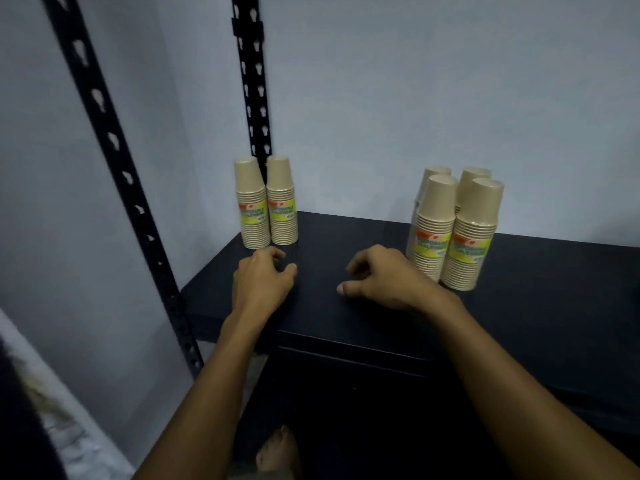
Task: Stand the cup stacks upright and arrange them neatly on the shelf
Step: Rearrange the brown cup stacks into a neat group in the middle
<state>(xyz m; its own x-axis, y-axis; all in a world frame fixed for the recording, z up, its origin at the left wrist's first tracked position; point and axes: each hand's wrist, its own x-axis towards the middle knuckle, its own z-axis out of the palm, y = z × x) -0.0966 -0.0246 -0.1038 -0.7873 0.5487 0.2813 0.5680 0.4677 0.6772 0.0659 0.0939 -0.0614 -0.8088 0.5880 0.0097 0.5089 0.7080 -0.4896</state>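
Observation:
Two upright stacks of tan paper cups (266, 202) with yellow-green labels stand side by side at the back left corner of the black shelf (536, 289). Several more wrapped upright stacks (453, 230) form a tight cluster at the right. My left hand (263, 275) hovers just in front of the left pair, fingers loosely curled, holding nothing. My right hand (377, 278) sits over the shelf just left of the right cluster, fingers curled and apart, also holding nothing.
Black perforated uprights stand at the front left (114, 161) and back left (254, 81) of the shelf. A pale wall lies behind and to the left. A bare foot (278, 452) shows on the floor below the shelf's front edge.

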